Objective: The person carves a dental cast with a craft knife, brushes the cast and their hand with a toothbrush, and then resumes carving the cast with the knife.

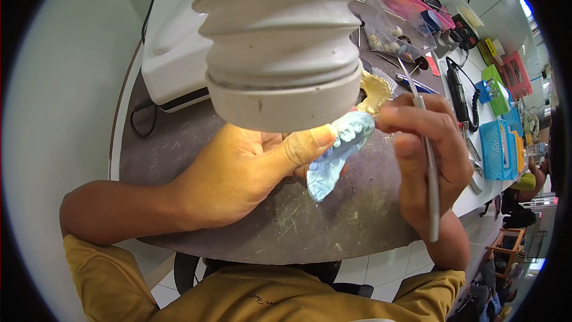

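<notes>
A pale blue dental cast [326, 174] with moulded teeth is gripped in my left hand [256, 161], the thumb pressed on its upper side. My right hand [426, 155] is closed around a slim metal hand tool [430, 173], whose thin blade points up and away. The right fingertips are at the right end of the blue cast; whether they touch it is hard to tell. Just behind the cast lies a yellowish cast [376, 92], partly hidden by the right hand and a white ribbed hose [280, 42].
The hose nozzle hangs low over my left hand. A white machine [173, 48] stands at the back left. At the right are a clear box [398, 27], a black handpiece [457, 90] and a blue basket [498, 150]. Debris dots the grey bench [286, 232]. People appear at far right.
</notes>
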`<state>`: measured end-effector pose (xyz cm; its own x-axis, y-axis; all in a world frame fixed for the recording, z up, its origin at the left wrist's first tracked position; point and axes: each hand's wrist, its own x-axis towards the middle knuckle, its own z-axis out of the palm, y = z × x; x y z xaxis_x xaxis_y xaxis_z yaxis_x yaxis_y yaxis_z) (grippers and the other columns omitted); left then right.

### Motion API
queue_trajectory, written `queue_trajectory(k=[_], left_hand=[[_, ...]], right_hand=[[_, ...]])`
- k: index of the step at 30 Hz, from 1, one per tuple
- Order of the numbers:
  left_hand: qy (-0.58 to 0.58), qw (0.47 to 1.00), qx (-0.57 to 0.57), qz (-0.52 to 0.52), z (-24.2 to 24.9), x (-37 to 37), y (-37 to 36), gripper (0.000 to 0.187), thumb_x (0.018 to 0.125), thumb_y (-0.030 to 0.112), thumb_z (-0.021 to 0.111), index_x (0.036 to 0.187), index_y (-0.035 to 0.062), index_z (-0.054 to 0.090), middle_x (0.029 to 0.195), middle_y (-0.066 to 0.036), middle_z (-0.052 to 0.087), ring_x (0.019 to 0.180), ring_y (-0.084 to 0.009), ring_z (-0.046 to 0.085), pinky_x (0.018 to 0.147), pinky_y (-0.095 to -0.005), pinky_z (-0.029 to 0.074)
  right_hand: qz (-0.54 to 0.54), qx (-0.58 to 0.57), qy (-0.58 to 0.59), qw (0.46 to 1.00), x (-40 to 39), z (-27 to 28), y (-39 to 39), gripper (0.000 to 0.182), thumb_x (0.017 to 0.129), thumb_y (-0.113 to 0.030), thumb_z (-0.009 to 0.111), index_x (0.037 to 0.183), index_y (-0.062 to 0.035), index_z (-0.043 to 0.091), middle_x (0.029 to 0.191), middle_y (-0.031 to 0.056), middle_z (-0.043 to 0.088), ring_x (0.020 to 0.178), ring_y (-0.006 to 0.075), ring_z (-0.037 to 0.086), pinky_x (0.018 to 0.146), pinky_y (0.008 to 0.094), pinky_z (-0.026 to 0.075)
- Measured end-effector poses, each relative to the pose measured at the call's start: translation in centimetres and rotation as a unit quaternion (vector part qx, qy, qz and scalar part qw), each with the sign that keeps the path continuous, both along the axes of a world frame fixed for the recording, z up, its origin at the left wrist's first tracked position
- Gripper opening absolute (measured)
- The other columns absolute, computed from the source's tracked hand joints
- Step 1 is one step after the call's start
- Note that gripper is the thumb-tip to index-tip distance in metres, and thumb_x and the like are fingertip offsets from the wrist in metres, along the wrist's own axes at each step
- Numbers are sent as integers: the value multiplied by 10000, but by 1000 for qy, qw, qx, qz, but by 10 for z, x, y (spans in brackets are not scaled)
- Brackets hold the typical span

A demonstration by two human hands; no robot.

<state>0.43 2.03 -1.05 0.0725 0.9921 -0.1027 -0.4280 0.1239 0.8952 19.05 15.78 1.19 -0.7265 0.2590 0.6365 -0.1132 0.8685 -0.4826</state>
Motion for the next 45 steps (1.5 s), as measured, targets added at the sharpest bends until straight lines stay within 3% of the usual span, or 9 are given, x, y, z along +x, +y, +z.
queue_trajectory(k=[19, 24, 26, 31, 34, 35, 37, 41, 45], left_hand=[[-14, 1000, -3, 9, 1, -3, -3, 479, 1063, 262, 431, 1418, -58, 399, 1324, -161, 560, 1185, -195, 586, 1042, -357, 464], [25, 999, -14, 24, 4, -3, -3, 450, 1043, 197, 476, 1421, -38, 408, 1334, -145, 559, 1187, -186, 585, 1045, -355, 467], [22, 999, -6, 26, 4, -3, -1, 451, 1035, 182, 495, 1423, -32, 411, 1328, -136, 566, 1183, -184, 587, 1043, -351, 469], [-51, 998, 9, 35, 7, 2, 0, 487, 1015, 212, 544, 1427, -18, 422, 1307, -111, 582, 1104, -155, 607, 939, -293, 502], [-32, 999, 12, 38, 6, 1, 0, 503, 1001, 223, 569, 1426, -11, 432, 1282, -100, 594, 1080, -157, 610, 878, -284, 512], [-25, 999, 19, 40, 5, 0, 0, 506, 1000, 223, 571, 1426, -12, 431, 1281, -100, 593, 1079, -157, 609, 876, -284, 513], [-16, 999, 19, 43, 6, -1, -1, 508, 999, 223, 572, 1425, -15, 431, 1284, -101, 592, 1081, -159, 610, 874, -285, 514], [-11, 999, 31, 28, 4, -3, 1, 508, 995, 209, 575, 1425, -20, 430, 1304, -103, 585, 1094, -155, 612, 885, -275, 518], [-32, 999, 33, 24, 6, 1, 2, 509, 992, 199, 578, 1426, -22, 429, 1310, -103, 582, 1094, -143, 613, 903, -261, 516]], right_hand=[[-27, -2, -43, 999, -5, -3, -1, 306, 781, -141, 808, 991, 22, 657, 874, 110, 611, 743, 173, 544, 657, 296, 452], [-19, 50, 48, 997, -3, -7, 9, 328, 986, -298, 607, 1060, 20, 636, 946, 131, 647, 827, 201, 608, 739, 309, 494], [18, -145, 72, 987, 16, 7, -16, 473, 1057, -400, 410, 1132, 36, 576, 892, 181, 671, 836, 257, 666, 776, 339, 543], [316, -335, 30, 887, 15, 8, -59, 399, 1080, -334, 307, 1080, 35, 461, 711, 211, 634, 688, 325, 712, 659, 424, 627], [48, -561, 336, 755, -11, 17, -159, 323, 1074, -247, 369, 970, 26, 507, 756, 233, 660, 697, 365, 719, 735, 481, 619], [47, -560, 338, 755, -27, 0, -151, 323, 1074, -247, 369, 970, 26, 507, 756, 233, 660, 697, 365, 719, 735, 481, 619], [485, -175, 557, 651, -66, -38, -109, 325, 904, -182, 698, 899, 143, 695, 863, 332, 691, 798, 427, 721, 786, 514, 591], [498, -328, 147, 789, 27, -11, -71, 237, 1040, -96, 408, 959, 62, 565, 976, 231, 707, 815, 388, 729, 863, 568, 575], [493, -361, 148, 778, 20, -10, -76, 212, 1022, -55, 426, 957, 74, 582, 889, 203, 715, 787, 325, 734, 808, 512, 603]])
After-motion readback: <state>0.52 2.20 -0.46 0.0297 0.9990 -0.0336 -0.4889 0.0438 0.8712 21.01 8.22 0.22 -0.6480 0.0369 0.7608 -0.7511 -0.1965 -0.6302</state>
